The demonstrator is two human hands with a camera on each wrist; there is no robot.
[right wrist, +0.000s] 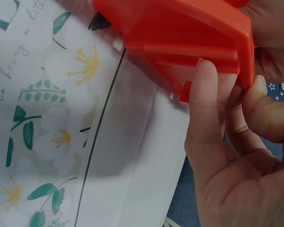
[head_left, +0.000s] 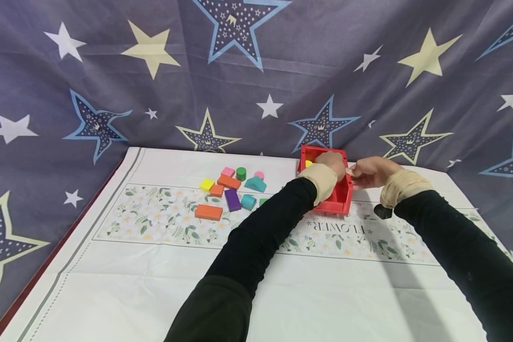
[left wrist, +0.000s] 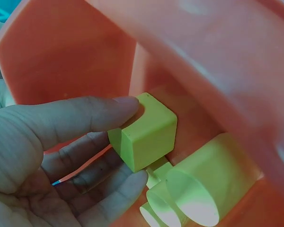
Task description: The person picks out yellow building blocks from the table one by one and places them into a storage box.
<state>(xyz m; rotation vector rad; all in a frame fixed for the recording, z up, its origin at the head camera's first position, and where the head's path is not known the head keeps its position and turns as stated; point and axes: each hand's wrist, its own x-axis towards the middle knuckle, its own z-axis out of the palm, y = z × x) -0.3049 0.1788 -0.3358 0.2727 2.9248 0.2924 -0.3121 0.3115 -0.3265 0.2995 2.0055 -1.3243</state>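
Observation:
A red plastic box (head_left: 342,194) stands toward the back of the table, right of the middle. My left hand (head_left: 331,162) reaches down inside it. Up close in the left wrist view, thumb and fingers pinch a yellow block (left wrist: 154,135) with squarish faces. Beside that block, yellow cylinders (left wrist: 213,182) lie in the box. My right hand (head_left: 374,171) holds the box's right side; in the right wrist view its thumb is at the rim (right wrist: 248,61) and a finger lies along the outer wall. Part of the left hand is hidden by its own wrist in the head view.
Left of the box lie loose blocks, among them an orange block (head_left: 208,212), a purple block (head_left: 232,200), a teal triangle-like block (head_left: 255,184) and a green cylinder (head_left: 241,174). A star-patterned cloth (head_left: 239,109) hangs behind the white tablecloth (head_left: 154,289).

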